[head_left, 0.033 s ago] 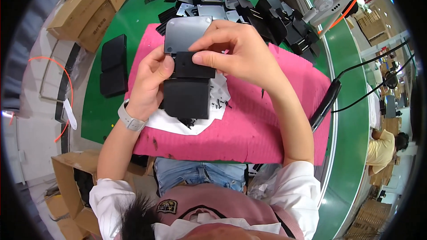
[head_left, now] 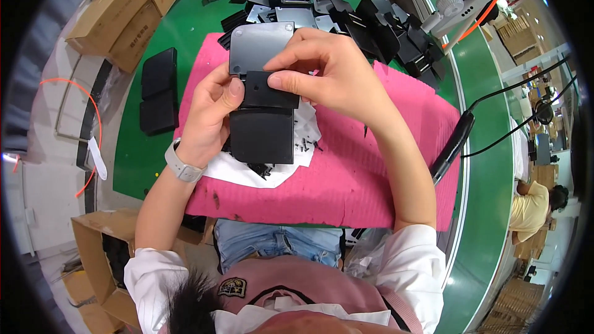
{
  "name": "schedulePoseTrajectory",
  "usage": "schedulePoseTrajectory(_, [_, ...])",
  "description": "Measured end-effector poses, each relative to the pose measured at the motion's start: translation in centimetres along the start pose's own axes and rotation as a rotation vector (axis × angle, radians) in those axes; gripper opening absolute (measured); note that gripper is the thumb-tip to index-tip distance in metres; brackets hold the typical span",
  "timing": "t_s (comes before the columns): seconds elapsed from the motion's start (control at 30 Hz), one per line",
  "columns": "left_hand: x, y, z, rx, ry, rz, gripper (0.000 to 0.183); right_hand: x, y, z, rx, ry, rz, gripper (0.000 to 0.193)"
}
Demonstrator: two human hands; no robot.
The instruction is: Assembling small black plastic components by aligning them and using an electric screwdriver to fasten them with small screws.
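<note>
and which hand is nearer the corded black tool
Right: the right hand is left of the corded black tool; the left hand is farther left, across the held black assembly.

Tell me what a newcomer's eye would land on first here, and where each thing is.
The bright pink mat stands out first, spread on the green table in front of the person. Over its left part, the left hand and right hand hold a black panelled piece. Beyond the mat's far edge lies a jumbled heap of dark parts.
</note>
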State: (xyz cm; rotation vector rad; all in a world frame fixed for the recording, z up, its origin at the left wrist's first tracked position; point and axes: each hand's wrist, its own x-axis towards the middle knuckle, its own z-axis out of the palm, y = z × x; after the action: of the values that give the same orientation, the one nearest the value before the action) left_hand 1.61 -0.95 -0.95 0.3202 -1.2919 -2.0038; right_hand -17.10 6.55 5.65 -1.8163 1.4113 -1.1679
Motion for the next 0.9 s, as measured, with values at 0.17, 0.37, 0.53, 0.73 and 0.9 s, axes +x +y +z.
schedulePoseTrajectory(0.17, [0.0, 0.0, -0.3, -0.006, -0.034, -0.029, 0.052, 0.1, 0.5, 0.6, -0.061, 0.041, -0.024, 0.016])
schedulePoseTrajectory(0.37, [-0.1, 0.6, 0.3, 0.046, -0.023, -0.058, 0.045, 0.0, 0.1, 0.7, -0.194, 0.019, -0.098, 0.02])
schedulePoseTrajectory(0.53, [-0.2, 1.0, 0.5, 0.176, -0.063, -0.123, 0.036, -0.9, -1.4, 1.0, -0.545, 0.168, 0.005, 0.057])
schedulePoseTrajectory(0.73, [-1.2, -0.2, 2.1, 0.149, -0.279, -0.116, 0.038, -5.7, 0.0, 0.5, -0.39, 0.251, -0.08, 0.078])
schedulePoseTrajectory(0.9, [-1.9, -0.6, 3.4, 0.767, -0.511, 0.123, 0.034, -10.7, -1.7, 0.5, 0.263, 0.28, 0.373, 0.067])
